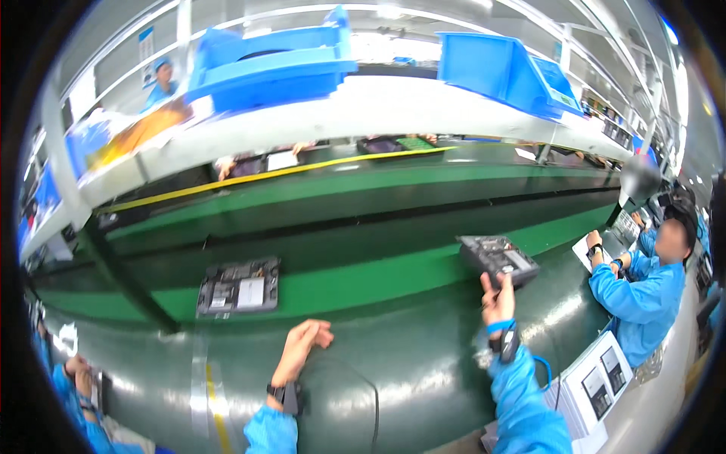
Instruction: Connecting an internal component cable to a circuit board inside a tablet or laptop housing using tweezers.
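Observation:
My right hand (497, 301) grips the near edge of a black device housing (501, 256), with the thumb and fingers closed on it. The housing is tilted above the green strip, its inner parts and a pale rectangular piece facing up. My left hand (302, 344) is held over the dark green worktop with its fingers loosely bent and nothing visible in them. Beyond it and to the left, a similar black housing (240, 286) lies flat on the green strip, touched by neither hand. A thin black cord (376, 401) lies between my forearms.
Overhead, a white shelf (393, 106) carries blue bins (484, 68); a dark post (125, 276) supports it at left. A co-worker (643, 284) in blue sits at right, another's arms (79, 378) show at left. A picture-printed white board (601, 378) stands beside my right arm.

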Available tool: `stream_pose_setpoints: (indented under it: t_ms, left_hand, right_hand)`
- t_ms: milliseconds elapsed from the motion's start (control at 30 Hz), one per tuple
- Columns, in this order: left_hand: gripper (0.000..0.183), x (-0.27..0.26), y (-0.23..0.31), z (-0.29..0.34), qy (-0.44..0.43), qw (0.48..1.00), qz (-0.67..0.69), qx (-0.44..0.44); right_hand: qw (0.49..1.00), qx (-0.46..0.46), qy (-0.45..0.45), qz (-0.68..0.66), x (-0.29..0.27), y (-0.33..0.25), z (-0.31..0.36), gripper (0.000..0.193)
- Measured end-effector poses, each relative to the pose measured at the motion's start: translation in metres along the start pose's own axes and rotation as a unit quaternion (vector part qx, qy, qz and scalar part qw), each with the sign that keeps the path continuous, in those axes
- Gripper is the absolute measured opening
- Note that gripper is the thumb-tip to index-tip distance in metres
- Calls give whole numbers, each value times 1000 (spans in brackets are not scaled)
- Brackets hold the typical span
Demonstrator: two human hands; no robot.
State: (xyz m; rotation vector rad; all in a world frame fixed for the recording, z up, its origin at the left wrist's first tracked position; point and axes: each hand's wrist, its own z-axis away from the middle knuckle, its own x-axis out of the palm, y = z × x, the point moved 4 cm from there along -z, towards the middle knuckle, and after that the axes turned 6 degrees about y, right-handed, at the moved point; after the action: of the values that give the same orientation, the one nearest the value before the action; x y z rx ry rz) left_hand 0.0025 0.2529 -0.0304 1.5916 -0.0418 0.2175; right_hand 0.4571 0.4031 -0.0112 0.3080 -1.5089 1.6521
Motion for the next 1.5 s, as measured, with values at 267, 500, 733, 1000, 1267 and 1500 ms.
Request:
stream_pose_setpoints:
  t_ms: [267, 500, 733, 1000, 1267, 1500]
  left_hand:
    - [40, 47, 19, 145, -15, 993, 73, -93]
    - [29, -30, 20, 301, 132, 990, -40, -29]
    - [28, -87, 6, 375, 215, 976, -34, -16]
    - [24, -76, 18, 377, 249, 962, -108, 2]
    - [26, -16, 110, 299, -61, 834, -498, 232]
    - [54, -5, 74, 197, -226, 674, -623, 327]
  right_hand:
    - [996, 66, 39, 34, 16, 117, 332, 38]
    - [985, 158, -30, 59, 22, 194, 463, 42]
    - [932, 265, -171, 180, 17, 254, 520, 24]
    - [784, 368, -394, 307, -2, 198, 505, 40]
    - [865, -44, -288, 408, -14, 64, 391, 79]
    - [867, -38, -346, 356, 60, 42, 323, 32]
